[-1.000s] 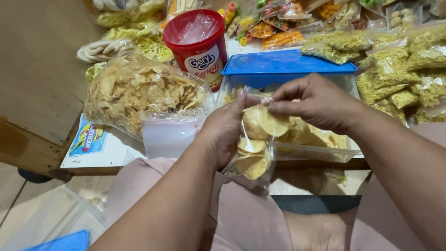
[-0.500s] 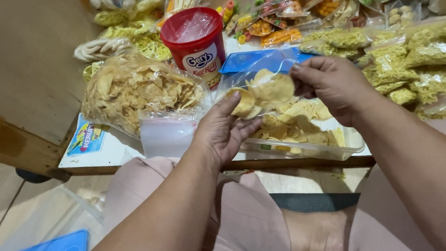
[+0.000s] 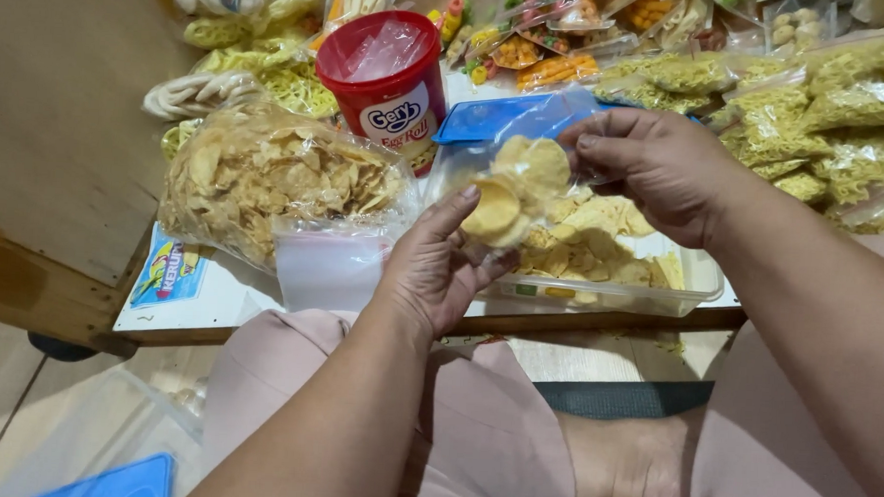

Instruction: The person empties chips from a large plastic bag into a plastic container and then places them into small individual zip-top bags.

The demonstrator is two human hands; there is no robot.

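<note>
Clear small bag [image 3: 509, 187] of round yellow chips now lifted to frame centre, above the plastic tray [image 3: 694, 284] — left hand [image 3: 436, 268] cups it underneath, right hand [image 3: 654, 168] pinches its top; filling looks finished.

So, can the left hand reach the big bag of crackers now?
Probably yes: the big bag of crackers lies just beside the left hand, nothing between, but that hand holds a small bag of chips.
</note>
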